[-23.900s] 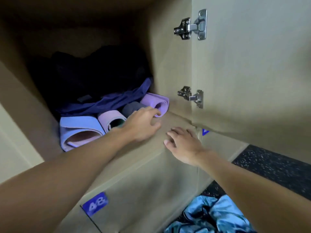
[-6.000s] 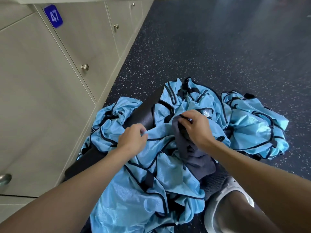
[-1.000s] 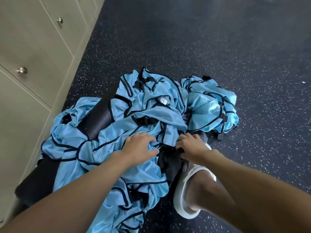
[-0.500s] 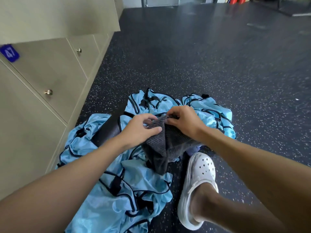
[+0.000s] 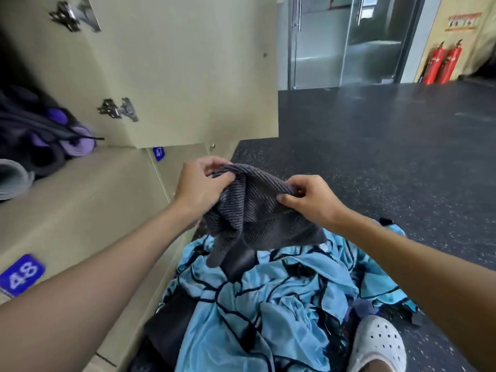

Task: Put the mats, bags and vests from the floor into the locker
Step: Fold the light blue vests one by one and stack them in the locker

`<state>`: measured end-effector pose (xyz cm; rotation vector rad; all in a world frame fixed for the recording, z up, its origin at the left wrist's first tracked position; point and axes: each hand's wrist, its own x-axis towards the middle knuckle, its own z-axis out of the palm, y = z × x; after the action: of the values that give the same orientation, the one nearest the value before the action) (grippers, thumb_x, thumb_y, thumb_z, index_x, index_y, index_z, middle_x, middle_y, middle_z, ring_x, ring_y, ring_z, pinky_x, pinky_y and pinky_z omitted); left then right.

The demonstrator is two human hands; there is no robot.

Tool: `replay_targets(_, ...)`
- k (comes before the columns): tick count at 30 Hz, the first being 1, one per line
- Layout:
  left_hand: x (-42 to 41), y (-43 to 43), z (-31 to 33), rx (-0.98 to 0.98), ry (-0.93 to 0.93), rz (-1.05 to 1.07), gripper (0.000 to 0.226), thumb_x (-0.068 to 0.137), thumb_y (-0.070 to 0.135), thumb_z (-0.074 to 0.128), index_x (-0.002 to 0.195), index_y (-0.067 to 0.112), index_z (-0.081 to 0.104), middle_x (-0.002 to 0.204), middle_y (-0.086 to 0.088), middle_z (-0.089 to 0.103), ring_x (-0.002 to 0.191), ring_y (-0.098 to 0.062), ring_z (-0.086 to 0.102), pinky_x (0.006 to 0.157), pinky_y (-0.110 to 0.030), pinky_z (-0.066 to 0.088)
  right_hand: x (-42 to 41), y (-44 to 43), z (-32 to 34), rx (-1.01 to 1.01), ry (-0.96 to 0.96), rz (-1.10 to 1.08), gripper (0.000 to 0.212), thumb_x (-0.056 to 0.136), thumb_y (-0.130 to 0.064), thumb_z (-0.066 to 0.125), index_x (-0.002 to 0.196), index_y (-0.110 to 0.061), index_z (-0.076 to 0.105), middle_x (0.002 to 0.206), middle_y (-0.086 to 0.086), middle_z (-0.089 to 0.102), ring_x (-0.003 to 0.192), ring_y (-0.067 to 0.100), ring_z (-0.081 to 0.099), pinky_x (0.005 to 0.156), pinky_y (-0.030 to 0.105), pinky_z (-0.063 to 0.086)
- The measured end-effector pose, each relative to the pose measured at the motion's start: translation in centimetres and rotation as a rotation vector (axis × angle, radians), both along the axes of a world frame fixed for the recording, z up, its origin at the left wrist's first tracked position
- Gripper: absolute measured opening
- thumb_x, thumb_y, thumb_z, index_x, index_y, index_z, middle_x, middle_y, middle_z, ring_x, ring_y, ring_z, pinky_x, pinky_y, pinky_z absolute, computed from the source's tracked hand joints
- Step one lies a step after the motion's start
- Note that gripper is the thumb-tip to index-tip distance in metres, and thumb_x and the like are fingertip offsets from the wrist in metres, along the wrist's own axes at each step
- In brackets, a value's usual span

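Vests (image 5: 268,304), light blue with black trim, lie in one crumpled pile on the dark speckled floor (image 5: 375,157). A black mat (image 5: 171,326) lies under the vests and shows at their left side.

Above the vests both hands hold up a grey striped cloth (image 5: 255,210). I cannot tell what kind of item this cloth is. The left hand (image 5: 198,189) grips its top edge on the left, with the fingers (image 5: 214,163) curled over the fabric and the thumb pressed on it. The right hand (image 5: 311,200) pinches the top edge on the right between thumb and fingers (image 5: 300,183). The cloth sags between the two hands and its lower corners hang down, just over the vests.

Left of the vests stands the locker (image 5: 80,189), open, with its door (image 5: 188,76) swung out and two metal hinges (image 5: 118,110) on the door. Inside lie rolled mats: purple ones (image 5: 83,140), and a grey one (image 5: 10,181) nearer to the front edge. Dark fabric with a strap (image 5: 26,122) lies on top of the purple mats. Blue labels with 48 (image 5: 22,273) and 47 (image 5: 159,153) sit on the doors below the open locker.

At the lower right edge of the vests is a foot in a white shoe (image 5: 378,342). Far beyond the vests, at the wall, stand two red extinguishers (image 5: 442,63) beside glass doors (image 5: 349,41).
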<state>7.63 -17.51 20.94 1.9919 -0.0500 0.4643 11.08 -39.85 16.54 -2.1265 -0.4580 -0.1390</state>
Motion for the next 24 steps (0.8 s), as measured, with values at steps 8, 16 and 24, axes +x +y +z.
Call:
replay_targets(8, -1.5, 9.3, 3.4, -0.124, -0.16, 0.34, 0.015, 0.086, -0.001, 0.065, 0.084, 0.013, 0.059, 0.07, 0.001, 0.064, 0.056, -0.002, 0.057, 0.056, -0.017, 0.045, 1.8, 13.8, 5.9, 0.366, -0.094, 0.025, 0.011, 0.085, -0.026, 0.075, 0.08, -0.018, 0.068, 0.079, 0.003, 0.072, 0.077, 0.019, 0.068, 0.074, 0.045, 0.057)
replay_targets(16, -3.1, 16.5, 7.5, -0.391, -0.135, 0.388, 0.04, 0.078, 0.044, 0.078, 0.108, 0.022, 0.064, 0.103, 0.005, 0.07, 0.09, 0.002, 0.066, 0.082, -0.015, 0.05, 1.4, 27.1, 11.2, 0.49, -0.153, 0.282, 0.006, 0.089, -0.022, 0.067, 0.089, -0.022, 0.073, 0.089, -0.011, 0.073, 0.088, 0.008, 0.068, 0.087, 0.036, 0.055)
replay_targets(24, -2.4, 22.9, 9.2, -0.68, -0.304, 0.576, 0.039, 0.084, 0.024, 0.078, 0.114, 0.023, 0.052, 0.112, -0.006, 0.071, 0.099, -0.024, 0.07, 0.089, -0.048, 0.056, 1.9, 34.6, 13.4, 0.494, 0.13, 0.694, 0.04, 0.093, 0.01, 0.046, 0.124, -0.006, 0.066, 0.127, 0.0, 0.066, 0.121, 0.013, 0.06, 0.111, 0.04, 0.041)
